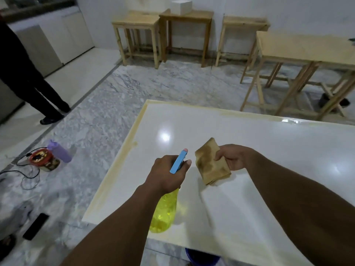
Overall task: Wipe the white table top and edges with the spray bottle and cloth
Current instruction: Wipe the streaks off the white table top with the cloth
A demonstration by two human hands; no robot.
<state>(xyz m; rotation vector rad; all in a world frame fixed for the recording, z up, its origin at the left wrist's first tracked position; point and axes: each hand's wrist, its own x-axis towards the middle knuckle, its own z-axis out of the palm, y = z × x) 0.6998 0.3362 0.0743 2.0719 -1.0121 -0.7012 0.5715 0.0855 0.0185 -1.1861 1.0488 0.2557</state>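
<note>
The glossy white table top [249, 143] fills the lower right, with yellowish staining along its left and far edges. My left hand [165, 175] grips the neck of a spray bottle [165, 212] with a yellow body and a blue trigger head that points away from me over the table. My right hand [233, 157] pinches a folded, stained brown cloth [209, 164] just to the right of the nozzle, held slightly above the table surface.
Several wooden tables [299, 47] stand along the far wall and at right; one carries a white box [181, 6]. On the marble floor at left lie a purple bottle [60, 153], a jar [43, 160], cables and a dark remote-like object [35, 226]. A person [28, 79] stands at far left. A blue bucket [201, 258] sits below the table's near edge.
</note>
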